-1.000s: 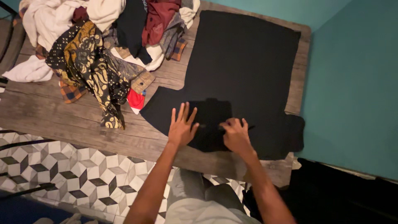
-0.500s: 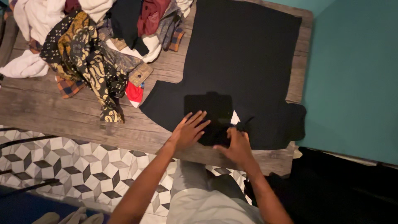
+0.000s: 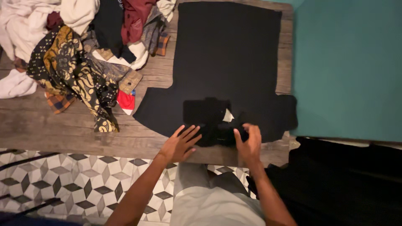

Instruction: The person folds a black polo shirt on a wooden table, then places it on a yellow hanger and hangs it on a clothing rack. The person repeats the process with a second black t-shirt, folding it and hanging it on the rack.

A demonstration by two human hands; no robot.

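A black T-shirt (image 3: pixel 228 62) lies flat on the wooden table (image 3: pixel 63 125), long axis running away from the person, hem at the far edge and collar end at the near edge. Left hand (image 3: pixel 180 144) rests palm-down w/ fingers spread wide, fingertips on the shirt's near edge by the left sleeve; it holds nothing. Right hand (image 3: pixel 249 142) sits on the collar area, fingers curled over a bunched fold of black fabric; whether it actually pinches the cloth cannot be told, as dark fabric and low light hide the fingertips. A small white tag (image 3: pixel 228 116) shows just beyond and between the hands, approx. at the neckline. The garment thus extends straight ahead of both hands; right hand is nearer the neckline and tag, left hand nearer the left sleeve. A pile of mixed clothes (image 3: pixel 79 50), incl. a black-and-gold patterned piece, occupies the table's far-left part, apart from the shirt. Patterned tile floor (image 3: pixel 63 180) lies below the table edge.
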